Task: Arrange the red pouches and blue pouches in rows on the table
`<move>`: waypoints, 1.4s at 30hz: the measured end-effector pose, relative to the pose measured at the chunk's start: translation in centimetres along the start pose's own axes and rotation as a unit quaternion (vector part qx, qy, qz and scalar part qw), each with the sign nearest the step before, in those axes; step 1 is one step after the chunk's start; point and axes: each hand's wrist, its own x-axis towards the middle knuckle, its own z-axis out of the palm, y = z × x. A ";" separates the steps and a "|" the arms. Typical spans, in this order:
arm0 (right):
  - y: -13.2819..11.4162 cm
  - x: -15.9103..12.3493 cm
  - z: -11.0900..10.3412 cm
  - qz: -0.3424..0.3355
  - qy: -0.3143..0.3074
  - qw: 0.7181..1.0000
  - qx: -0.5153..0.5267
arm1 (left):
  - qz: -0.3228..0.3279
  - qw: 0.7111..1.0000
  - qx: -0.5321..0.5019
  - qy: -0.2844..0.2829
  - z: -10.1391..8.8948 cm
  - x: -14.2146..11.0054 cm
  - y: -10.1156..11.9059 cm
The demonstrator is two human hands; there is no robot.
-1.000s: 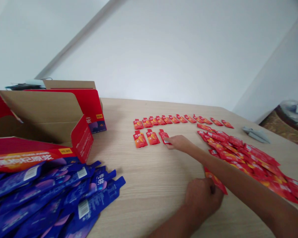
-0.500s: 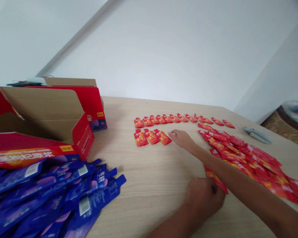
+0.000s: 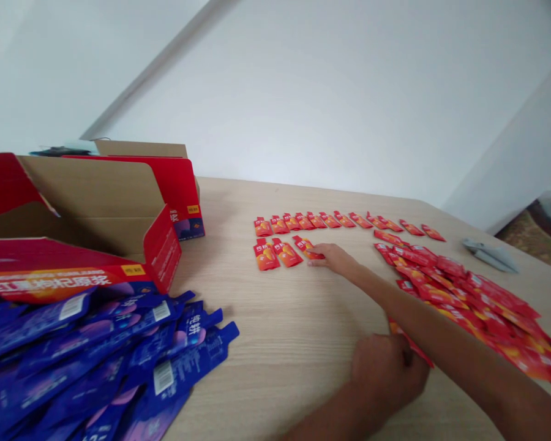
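Small red-orange pouches lie in a long row (image 3: pixel 330 219) across the wooden table (image 3: pixel 275 331), with a short second row in front of it. My right hand (image 3: pixel 333 257) reaches far out, fingers stretched, fingertips resting on the third pouch (image 3: pixel 304 245) of that short row. Near the front, my left hand (image 3: pixel 386 373) is closed on a red pouch (image 3: pixel 411 348) that sticks out to its right under my right forearm. A loose heap of red pouches (image 3: pixel 468 294) lies to the right.
Several blue pouches (image 3: pixel 96 355) are piled at the front left. Behind them stand two open red cardboard boxes (image 3: pixel 96 214). A grey tool (image 3: pixel 489 254) lies at the far right of the table. A white wall rises behind.
My right hand drew back from the third pouch, then returned so its fingertips touch it; the pouch now lies more slanted. The left hand kept its grip. The view shifted slightly.
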 end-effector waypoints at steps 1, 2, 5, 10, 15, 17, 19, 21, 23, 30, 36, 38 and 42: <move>0.0 0.2 0.1 0.000 0.004 1.000 0.000 | 0.004 1.000 -0.002 0.003 0.1 0.0 0.0; -0.1 0.3 0.2 -0.001 0.009 1.000 0.000 | 0.009 1.000 -0.003 0.006 0.1 0.0 -0.1; -0.8 0.2 0.2 0.001 0.014 1.000 0.003 | 0.023 1.000 -0.015 0.009 0.2 0.1 -0.2; -1.8 -3.6 -3.3 0.037 0.020 0.999 0.002 | 0.025 0.998 -0.037 0.034 0.3 0.3 -0.5; -1.1 -14.4 -9.6 0.086 -0.062 0.994 -0.014 | 0.025 0.998 -0.053 0.020 0.4 0.8 -0.6; -1.0 -19.0 -10.5 0.119 -0.112 0.986 -0.030 | 0.029 0.997 -0.062 0.021 0.3 0.9 -0.6; -1.3 -22.4 -10.1 0.134 -0.116 0.983 -0.043 | 0.032 0.997 -0.071 0.023 0.1 1.1 -0.6; -1.5 -24.3 -8.6 0.136 -0.088 0.986 -0.044 | 0.033 0.996 -0.079 0.029 0.0 1.2 -0.6; -1.5 -24.8 -6.9 0.137 -0.065 0.987 -0.044 | 0.035 0.995 -0.087 0.038 -0.1 1.3 -0.6; 0.6 -23.6 -3.8 0.160 -0.073 0.983 -0.059 | 0.025 0.990 -0.118 0.076 -0.5 1.4 -0.5; 1.2 -22.9 -3.4 0.203 -0.094 0.972 -0.069 | 0.026 0.986 -0.143 0.087 -0.6 1.4 -0.4; 1.1 -22.6 -3.6 0.212 -0.099 0.970 -0.061 | 0.026 0.984 -0.152 0.088 -0.7 1.4 -0.4; 1.4 -22.3 -4.4 0.204 -0.096 0.974 -0.030 | 0.028 0.981 -0.170 0.089 -0.7 1.5 -0.4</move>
